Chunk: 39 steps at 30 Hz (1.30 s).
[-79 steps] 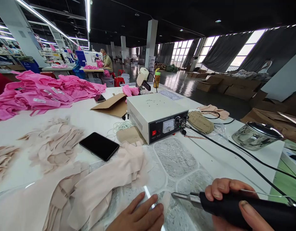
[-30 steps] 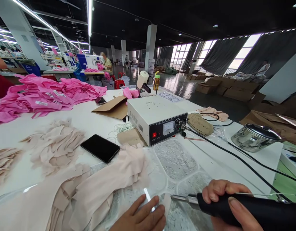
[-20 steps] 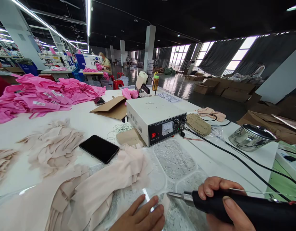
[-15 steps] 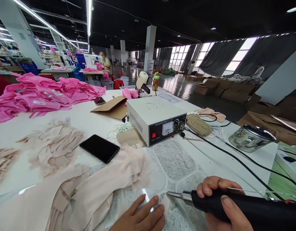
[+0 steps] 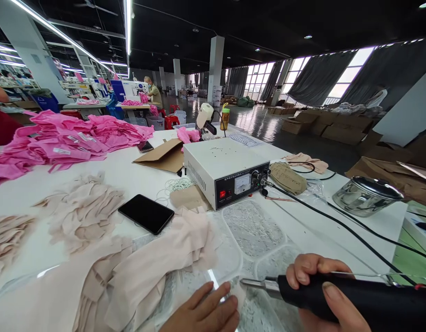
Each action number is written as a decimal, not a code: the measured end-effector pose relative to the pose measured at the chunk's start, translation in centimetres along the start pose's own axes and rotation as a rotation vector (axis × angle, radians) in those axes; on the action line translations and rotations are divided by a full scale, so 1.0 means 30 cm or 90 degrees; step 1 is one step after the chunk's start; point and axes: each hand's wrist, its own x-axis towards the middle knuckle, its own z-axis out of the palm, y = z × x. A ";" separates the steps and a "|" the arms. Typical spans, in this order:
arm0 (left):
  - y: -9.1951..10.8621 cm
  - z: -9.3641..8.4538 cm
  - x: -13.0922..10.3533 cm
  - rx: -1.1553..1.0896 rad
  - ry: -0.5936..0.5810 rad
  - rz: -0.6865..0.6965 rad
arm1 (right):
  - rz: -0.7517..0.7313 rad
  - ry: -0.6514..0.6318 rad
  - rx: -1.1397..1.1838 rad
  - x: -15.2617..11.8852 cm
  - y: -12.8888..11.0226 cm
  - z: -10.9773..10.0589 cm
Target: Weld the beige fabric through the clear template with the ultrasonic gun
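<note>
My right hand (image 5: 323,295) is wrapped round the black handle of a handheld ultrasonic welder (image 5: 375,299). The welder's metal tip points left, close to a small pale beige fabric piece (image 5: 239,294). My left hand (image 5: 208,309) lies flat with its fingers stretched out, their tips at that piece on the clear plastic sheet (image 5: 230,258). Just left of this hand are stacked beige fabric pieces (image 5: 154,263). A white control box (image 5: 227,159) with a lit red switch stands beyond the hands, a black cable plugged into its front.
A black phone (image 5: 146,213) lies left of the box, near a beige fabric heap (image 5: 78,207). Pink garments (image 5: 71,138) are piled at the back left. A steel pot (image 5: 367,196) stands at the right. Black cables (image 5: 351,235) cross the table. A person (image 5: 153,92) sits at a distant sewing machine.
The welder's tip has moved slightly away from the small fabric piece, to the right. My left hand stays flat in nearly the same spot. The whole view has shifted a little.
</note>
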 end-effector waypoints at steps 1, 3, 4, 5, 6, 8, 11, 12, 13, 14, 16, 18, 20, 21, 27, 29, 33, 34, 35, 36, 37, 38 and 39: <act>-0.001 0.000 0.003 -0.004 0.017 -0.005 | 0.007 -0.017 -0.002 -0.002 -0.001 0.003; -0.001 0.001 0.009 -0.009 0.040 -0.008 | 0.018 -0.043 -0.010 -0.007 -0.003 0.007; -0.001 0.001 0.010 -0.008 0.036 -0.005 | 0.020 -0.051 -0.012 -0.008 -0.003 0.009; -0.001 0.001 0.011 -0.007 0.028 0.000 | 0.021 -0.057 -0.012 -0.009 -0.003 0.010; -0.001 -0.001 0.012 -0.007 0.023 0.003 | 0.022 -0.062 -0.012 -0.009 -0.002 0.010; -0.003 -0.006 0.012 -0.008 0.016 0.009 | 0.020 -0.072 -0.011 -0.010 0.000 0.010; -0.006 -0.015 0.012 -0.006 0.008 0.021 | 0.021 -0.086 -0.012 -0.012 0.000 0.007; -0.006 -0.018 0.014 -0.006 0.006 0.022 | 0.021 -0.091 -0.012 -0.013 -0.001 0.006; -0.006 -0.021 0.016 -0.010 0.004 0.021 | 0.020 -0.097 -0.012 -0.014 -0.002 0.005; -0.006 -0.023 0.018 -0.016 0.006 0.017 | 0.018 -0.103 -0.012 -0.014 -0.003 0.005; -0.006 -0.027 0.023 -0.027 0.013 0.011 | 0.010 -0.114 -0.015 -0.013 -0.003 0.006; -0.006 -0.031 0.027 -0.030 0.010 0.014 | -0.002 -0.116 -0.017 -0.011 -0.002 0.009; -0.008 -0.035 0.029 -0.023 0.003 0.024 | -0.008 -0.099 -0.009 -0.009 -0.002 0.011; -0.010 -0.036 0.029 -0.020 0.001 0.027 | -0.008 -0.081 0.002 -0.008 -0.003 0.012; -0.014 -0.050 0.031 -0.027 -0.018 0.032 | -0.015 0.013 0.048 -0.003 -0.024 0.010; -0.015 -0.054 0.031 -0.033 -0.015 0.029 | -0.011 0.005 0.039 -0.005 -0.027 0.006; -0.015 -0.055 0.028 -0.031 -0.026 0.036 | -0.004 -0.049 0.032 -0.011 -0.022 -0.007; -0.015 -0.053 0.027 -0.029 -0.024 0.038 | 0.000 -0.058 0.031 -0.012 -0.021 -0.010; -0.015 -0.052 0.025 -0.029 -0.022 0.038 | 0.005 -0.065 0.029 -0.013 -0.020 -0.013; -0.014 -0.050 0.024 -0.030 -0.020 0.036 | 0.006 -0.070 0.027 -0.013 -0.019 -0.015; -0.013 -0.050 0.023 -0.032 -0.018 0.034 | 0.009 -0.078 0.023 -0.012 -0.019 -0.016; -0.012 -0.050 0.022 -0.035 -0.023 0.033 | 0.013 -0.086 0.020 -0.011 -0.019 -0.016; -0.011 -0.051 0.023 -0.037 -0.027 0.030 | 0.014 -0.089 0.019 -0.010 -0.018 -0.017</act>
